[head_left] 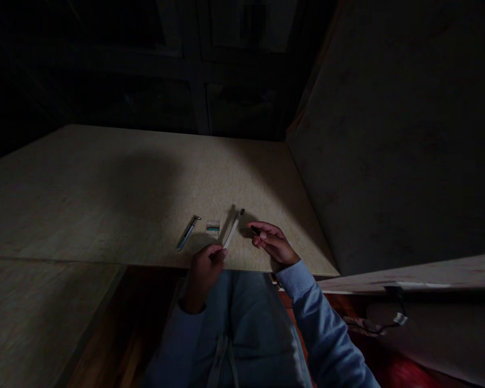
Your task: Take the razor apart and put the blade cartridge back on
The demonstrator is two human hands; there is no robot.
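Observation:
My left hand [208, 265] pinches the lower end of a slim white stick [231, 231]. The stick slants up and to the right and ends in a small dark tip; its exact kind is not clear. Between the thumb and fingers of my right hand [274, 242] is a small black piece [255, 230], perhaps a cap, held just right of the stick and apart from it. On the table, left of my hands, lies a slim tool with a dark and silver handle and a short crosswise head [188, 233], like a razor. Beside it sits a small clear case [213, 227] with a teal strip.
The pale table [145, 156] reaches far left and back, its front edge close to my lap. A tall dark panel [396, 140] bounds it on the right. Dark window frames stand behind it. A black cable [382, 327] hangs at lower right.

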